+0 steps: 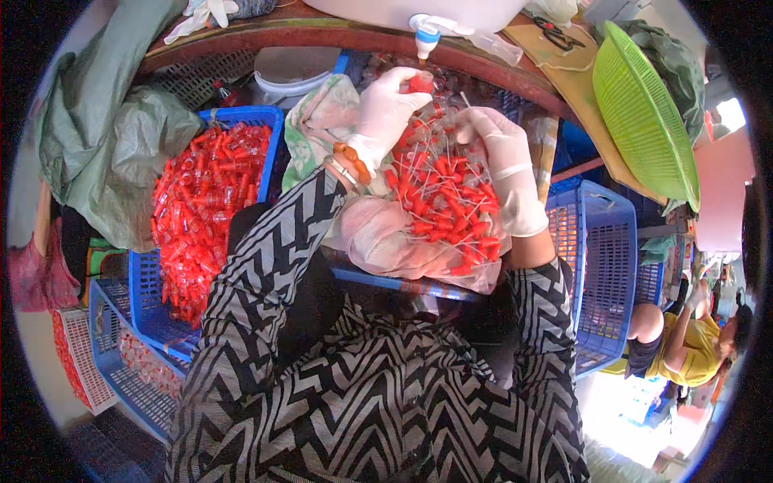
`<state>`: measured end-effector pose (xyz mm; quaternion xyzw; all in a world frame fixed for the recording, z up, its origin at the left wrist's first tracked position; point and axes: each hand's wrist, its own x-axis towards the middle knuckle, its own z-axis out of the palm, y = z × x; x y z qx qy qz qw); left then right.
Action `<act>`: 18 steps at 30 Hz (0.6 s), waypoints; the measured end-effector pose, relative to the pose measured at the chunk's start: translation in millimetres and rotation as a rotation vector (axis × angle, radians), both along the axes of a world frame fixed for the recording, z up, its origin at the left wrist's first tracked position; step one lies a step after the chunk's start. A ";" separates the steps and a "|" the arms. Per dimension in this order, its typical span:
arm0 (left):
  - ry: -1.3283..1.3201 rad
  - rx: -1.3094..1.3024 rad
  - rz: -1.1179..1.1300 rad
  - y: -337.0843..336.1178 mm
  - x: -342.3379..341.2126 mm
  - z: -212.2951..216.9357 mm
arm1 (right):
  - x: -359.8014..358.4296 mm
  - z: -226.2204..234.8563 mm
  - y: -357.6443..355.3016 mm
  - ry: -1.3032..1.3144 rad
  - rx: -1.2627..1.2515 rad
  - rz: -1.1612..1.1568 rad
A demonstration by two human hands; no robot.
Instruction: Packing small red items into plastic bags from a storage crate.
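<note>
The left hand (386,109), in a thin white glove, is closed around a small shiny red plastic piece (420,83), with its fingers and thumb on it. The red piece is just under a blue and white plastic tap (427,39), which sticks out from a big pale plastic tub (378,10).

The right hand (506,153) has a thin white glove too. Its fingers are bent over the right side of a heap of red pointed plastic caps with thin white straws (451,205). A straw pokes up by its fingertips, but I cannot tell if the hand is gripping it.

The heap sits in front of the person, on a crumpled pinkish-white cloth (378,233). A white and green towel (310,133) lies beside the left hand.

To the left, a blue plastic basket (145,302) is full of little clear red plastic bottles (205,213). To the right stand an open blue plastic basket (608,274) and, higher up, a round bright green plastic basket (644,113) tipped on its side.
</note>
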<state>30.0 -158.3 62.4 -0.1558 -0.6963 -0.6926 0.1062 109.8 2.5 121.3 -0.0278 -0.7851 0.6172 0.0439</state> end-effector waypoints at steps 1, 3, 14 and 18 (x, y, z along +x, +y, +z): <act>0.016 -0.020 -0.013 0.1 1.4 -1.9 | -2.2 -3.2 1.0 -0.049 0.076 -0.035; 0.046 -0.097 -0.049 -1.3 7.7 3.4 | -1.4 4.6 3.6 -0.032 0.197 -0.049; 0.418 -0.447 -0.167 19.2 39.2 12.4 | 14.9 10.4 24.0 0.672 1.259 0.069; 0.203 -0.388 -0.341 19.8 48.6 9.3 | -1.8 -19.3 7.9 0.707 1.126 -0.029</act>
